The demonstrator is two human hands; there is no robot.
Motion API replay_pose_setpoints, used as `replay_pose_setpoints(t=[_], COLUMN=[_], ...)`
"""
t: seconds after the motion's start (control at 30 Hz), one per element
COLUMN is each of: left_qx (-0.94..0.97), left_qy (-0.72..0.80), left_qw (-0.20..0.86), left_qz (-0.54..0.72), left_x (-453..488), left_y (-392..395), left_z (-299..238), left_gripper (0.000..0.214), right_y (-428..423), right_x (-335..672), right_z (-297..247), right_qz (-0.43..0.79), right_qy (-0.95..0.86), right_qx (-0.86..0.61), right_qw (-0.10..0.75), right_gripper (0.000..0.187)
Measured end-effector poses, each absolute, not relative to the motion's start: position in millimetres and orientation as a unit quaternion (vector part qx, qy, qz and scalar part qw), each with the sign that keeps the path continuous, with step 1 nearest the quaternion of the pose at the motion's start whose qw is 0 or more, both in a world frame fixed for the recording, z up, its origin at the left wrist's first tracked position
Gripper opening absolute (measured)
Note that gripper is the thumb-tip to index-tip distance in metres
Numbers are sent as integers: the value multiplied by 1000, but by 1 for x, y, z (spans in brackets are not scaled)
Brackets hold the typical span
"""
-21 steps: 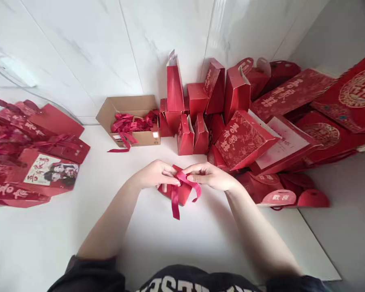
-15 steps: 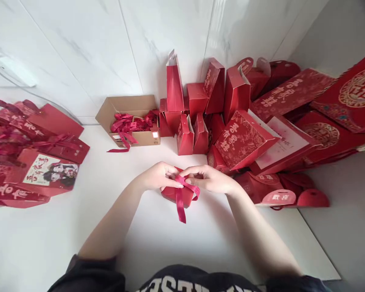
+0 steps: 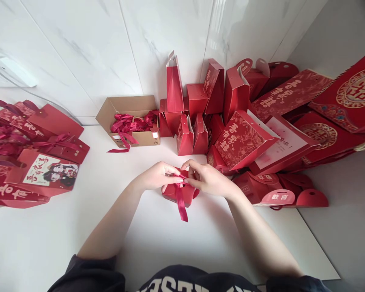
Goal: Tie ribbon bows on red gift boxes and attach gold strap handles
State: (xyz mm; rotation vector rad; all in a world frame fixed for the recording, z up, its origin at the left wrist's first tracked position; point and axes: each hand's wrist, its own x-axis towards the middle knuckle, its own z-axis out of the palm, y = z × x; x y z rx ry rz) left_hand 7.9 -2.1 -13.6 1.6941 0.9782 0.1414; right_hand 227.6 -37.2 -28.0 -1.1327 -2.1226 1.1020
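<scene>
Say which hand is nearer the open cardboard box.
Left. The left hand is in front of the cardboard box, slightly to its right; the right hand is also in front, but farther to the right.

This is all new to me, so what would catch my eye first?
At the centre, your eye would likely land on the left hand and right hand, both at a dark pink ribbon on a small red box. Next, perhaps, the pile of red boxes and bags at right, then the cardboard box of ribbons by the wall.
</scene>
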Motion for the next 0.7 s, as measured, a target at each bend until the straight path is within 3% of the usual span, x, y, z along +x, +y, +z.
replay_pose_setpoints(t=[0.07, 0.33, 0.7], left_qx=[720, 716, 700], left_qy=[411, 449, 440], left_qw=[555, 526, 553], left_qz=[63, 94, 103], left_x=[8, 12, 15], left_y=[-2, -10, -9], left_z=[-13, -11, -15], left_gripper=[26, 22, 21], right_y=[-35, -35, -32], right_x=[229, 226, 226], right_z=[-28, -29, -38], right_qz=[377, 319, 310], right_qy=[-786, -804, -778], right_qx=[-425, -422, -453], right_qw=[244, 274, 307], right_gripper=[12, 22, 9])
